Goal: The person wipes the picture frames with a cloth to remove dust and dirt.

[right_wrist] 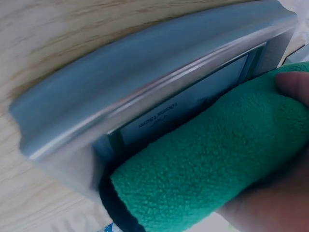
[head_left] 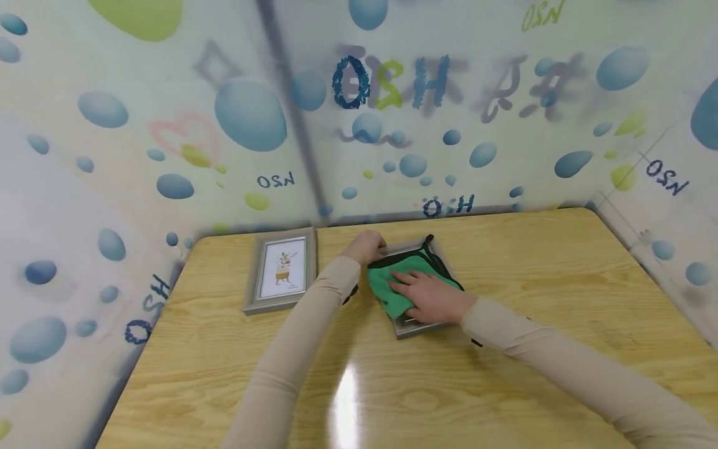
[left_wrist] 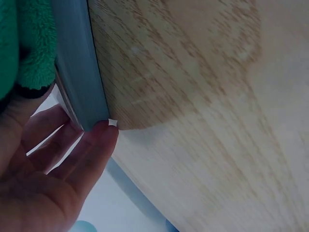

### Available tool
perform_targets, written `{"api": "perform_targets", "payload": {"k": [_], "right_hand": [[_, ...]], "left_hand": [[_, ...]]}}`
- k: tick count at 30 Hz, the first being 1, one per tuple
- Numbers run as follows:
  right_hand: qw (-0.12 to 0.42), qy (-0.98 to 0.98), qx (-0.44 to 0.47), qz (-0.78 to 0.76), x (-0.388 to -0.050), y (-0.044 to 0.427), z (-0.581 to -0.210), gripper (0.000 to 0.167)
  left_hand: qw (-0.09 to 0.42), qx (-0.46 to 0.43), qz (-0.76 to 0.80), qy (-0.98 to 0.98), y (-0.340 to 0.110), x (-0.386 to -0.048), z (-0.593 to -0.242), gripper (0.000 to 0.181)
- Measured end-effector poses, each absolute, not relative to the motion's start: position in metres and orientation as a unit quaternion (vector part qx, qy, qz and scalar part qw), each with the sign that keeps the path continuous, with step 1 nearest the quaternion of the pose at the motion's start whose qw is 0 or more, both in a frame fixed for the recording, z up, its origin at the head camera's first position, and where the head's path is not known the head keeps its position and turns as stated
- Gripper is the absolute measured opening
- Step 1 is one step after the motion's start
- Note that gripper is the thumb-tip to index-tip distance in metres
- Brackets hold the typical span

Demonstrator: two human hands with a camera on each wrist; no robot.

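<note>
A grey picture frame lies tilted on the wooden table, largely covered by a green cloth with black edging. At its far left corner, my left hand grips the frame's edge; the left wrist view shows the fingers curled against the grey side. My right hand presses the cloth onto the frame's face with fingers spread. In the right wrist view the fluffy cloth lies across the frame's inner panel, where small print shows beside the grey border.
To the left, a second grey frame with a plant drawing lies face up on the table. A patterned curtain-like wall stands right behind the table's far edge and along both sides.
</note>
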State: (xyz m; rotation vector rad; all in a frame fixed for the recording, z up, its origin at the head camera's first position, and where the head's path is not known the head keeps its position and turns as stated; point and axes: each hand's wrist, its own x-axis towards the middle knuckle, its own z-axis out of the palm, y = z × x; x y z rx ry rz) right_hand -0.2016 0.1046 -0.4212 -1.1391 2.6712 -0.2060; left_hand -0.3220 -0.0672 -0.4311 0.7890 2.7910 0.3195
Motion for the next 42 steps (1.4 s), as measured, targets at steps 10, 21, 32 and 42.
{"api": "perform_targets", "payload": {"k": [10, 21, 32, 42], "right_hand": [[0.133, 0.879, -0.456, -0.043, -0.174, 0.128, -0.415, 0.052], [0.110, 0.888, -0.436, -0.093, -0.180, 0.119, -0.416, 0.061], [0.096, 0.896, -0.428, -0.068, -0.199, 0.107, -0.423, 0.064], [0.118, 0.886, -0.447, -0.032, -0.169, 0.114, -0.416, 0.062]], "left_hand": [[0.153, 0.245, 0.123, 0.949, -0.067, -0.324, -0.433, 0.042], [0.142, 0.255, 0.126, 0.948, -0.070, -0.323, -0.433, 0.032], [0.133, 0.264, 0.107, 0.949, -0.068, -0.320, -0.432, 0.020], [0.146, 0.253, 0.121, 0.949, -0.070, -0.324, -0.431, 0.044]]}}
